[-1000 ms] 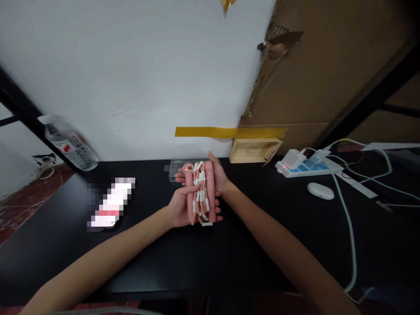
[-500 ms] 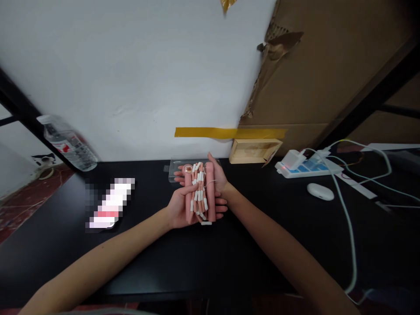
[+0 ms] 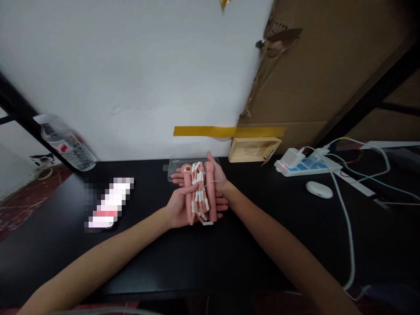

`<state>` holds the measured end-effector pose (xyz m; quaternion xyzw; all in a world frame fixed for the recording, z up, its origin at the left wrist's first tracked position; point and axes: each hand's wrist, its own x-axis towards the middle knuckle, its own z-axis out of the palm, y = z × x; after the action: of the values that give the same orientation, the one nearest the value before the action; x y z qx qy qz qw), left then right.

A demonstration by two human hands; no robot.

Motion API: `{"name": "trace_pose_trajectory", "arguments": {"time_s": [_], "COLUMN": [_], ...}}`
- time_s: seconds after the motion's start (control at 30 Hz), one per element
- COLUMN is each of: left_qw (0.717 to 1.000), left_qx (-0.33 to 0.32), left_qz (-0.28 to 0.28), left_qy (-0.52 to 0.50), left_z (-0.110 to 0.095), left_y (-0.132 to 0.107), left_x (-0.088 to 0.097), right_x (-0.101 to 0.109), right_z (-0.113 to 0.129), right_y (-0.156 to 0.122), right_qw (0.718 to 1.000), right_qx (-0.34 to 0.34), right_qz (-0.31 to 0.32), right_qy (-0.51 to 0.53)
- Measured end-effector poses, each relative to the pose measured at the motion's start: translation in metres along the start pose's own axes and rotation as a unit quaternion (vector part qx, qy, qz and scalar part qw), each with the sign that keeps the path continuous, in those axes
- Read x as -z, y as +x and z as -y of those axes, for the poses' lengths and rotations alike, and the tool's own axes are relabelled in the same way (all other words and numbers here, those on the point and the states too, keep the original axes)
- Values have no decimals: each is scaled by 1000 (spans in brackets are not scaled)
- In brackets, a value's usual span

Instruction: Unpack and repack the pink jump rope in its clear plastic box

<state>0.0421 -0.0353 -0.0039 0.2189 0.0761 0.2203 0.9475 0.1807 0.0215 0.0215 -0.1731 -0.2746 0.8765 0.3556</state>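
A folded jump rope (image 3: pixel 200 186) with pink and white beads lies bundled between its two pink handles (image 3: pixel 211 192), cradled in both hands above the black table. My left hand (image 3: pixel 177 208) grips it from the left, thumb across the beads and fingertips showing past the right handle. From the right, my right hand (image 3: pixel 221 177) supports it underneath, thumb raised, with its fingertips emerging at the left. Most of both palms is hidden by the rope. Behind the hands sits a clear plastic case (image 3: pixel 171 164), partly covered.
A phone (image 3: pixel 110 203) with a blurred-out screen lies left on the black table (image 3: pixel 183 262); a plastic bottle (image 3: pixel 67 142) leans behind it. A wooden tray (image 3: pixel 254 148) stands by the wall. At right are a power strip (image 3: pixel 308 166), cables (image 3: pixel 344 232) and a white earbud case (image 3: pixel 319 190).
The view has shifted very slightly. Both hands keep their hold on the jump rope, and the handles spread a little at the top.
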Motion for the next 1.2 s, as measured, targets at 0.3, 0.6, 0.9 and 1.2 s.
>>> {"name": "trace_pose_trajectory", "arguments": {"time_s": [0.3,0.6,0.9,1.2], "left_qw": [1000,1000,1000,999], "left_qx": [-7,-6,-14,-15], "left_qz": [3,-10,6,26], "left_qy": [-1,9,0,-15], "left_z": [-1,1,2,2], "left_y": [-1,-1,-2,-4], "left_x": [2,1,-1,-6], "right_x": [-8,-8,-15,-9], "right_z": [2,0,3,-1], "right_y": [-7,-4,-7,-4], "right_qw": [1000,1000,1000,1000], "right_qx": [-12,-2,-1,-2], "right_qz": [-1,13,-8,14], "right_qy": [-2,-20,-21,-8]}}
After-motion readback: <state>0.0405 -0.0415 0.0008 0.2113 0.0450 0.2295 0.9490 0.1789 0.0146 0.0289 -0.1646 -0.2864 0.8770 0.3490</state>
